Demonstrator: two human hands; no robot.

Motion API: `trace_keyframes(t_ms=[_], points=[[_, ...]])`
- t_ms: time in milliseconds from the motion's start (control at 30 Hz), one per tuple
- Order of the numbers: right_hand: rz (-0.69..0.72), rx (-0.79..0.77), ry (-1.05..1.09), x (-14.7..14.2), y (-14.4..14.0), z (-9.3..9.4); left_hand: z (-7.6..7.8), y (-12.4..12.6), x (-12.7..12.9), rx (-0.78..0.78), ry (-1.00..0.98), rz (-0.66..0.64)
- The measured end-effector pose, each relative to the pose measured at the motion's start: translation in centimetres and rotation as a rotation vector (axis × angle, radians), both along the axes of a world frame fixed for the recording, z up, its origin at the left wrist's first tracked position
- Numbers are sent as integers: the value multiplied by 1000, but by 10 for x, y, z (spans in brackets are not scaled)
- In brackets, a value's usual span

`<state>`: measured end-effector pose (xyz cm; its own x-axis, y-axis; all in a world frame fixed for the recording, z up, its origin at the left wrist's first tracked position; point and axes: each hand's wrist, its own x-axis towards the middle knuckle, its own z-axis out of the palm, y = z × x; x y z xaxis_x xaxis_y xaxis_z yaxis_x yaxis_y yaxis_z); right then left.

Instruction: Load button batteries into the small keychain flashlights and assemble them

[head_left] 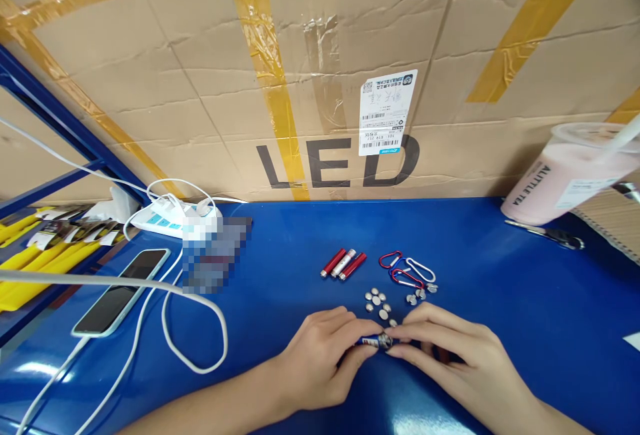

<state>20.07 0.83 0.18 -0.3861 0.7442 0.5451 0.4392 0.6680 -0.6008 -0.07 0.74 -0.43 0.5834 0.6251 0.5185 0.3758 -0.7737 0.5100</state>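
My left hand is closed round a small blue keychain flashlight, its tube lying level between thumb and fingers. At the tube's silver end, the thumb and fingertips of my right hand pinch together; what lies inside that pinch is partly hidden. Just beyond the fingers are several silver button cells. Two red tubes and a silver tube lie side by side further back. To their right are several small carabiners in red, silver and blue, with several small silver end caps near my right hand.
A plugged-in phone and looping white cables lie left, near a white power strip. A pink drink cup and a key are at the right. A large cardboard box stands behind the blue table.
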Motion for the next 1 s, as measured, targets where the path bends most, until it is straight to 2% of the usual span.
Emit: trace_keyframes(t_ms=[1000], points=[[44,-19,-42,4,0,-7,-3,-1,-2,-32,15,-13]])
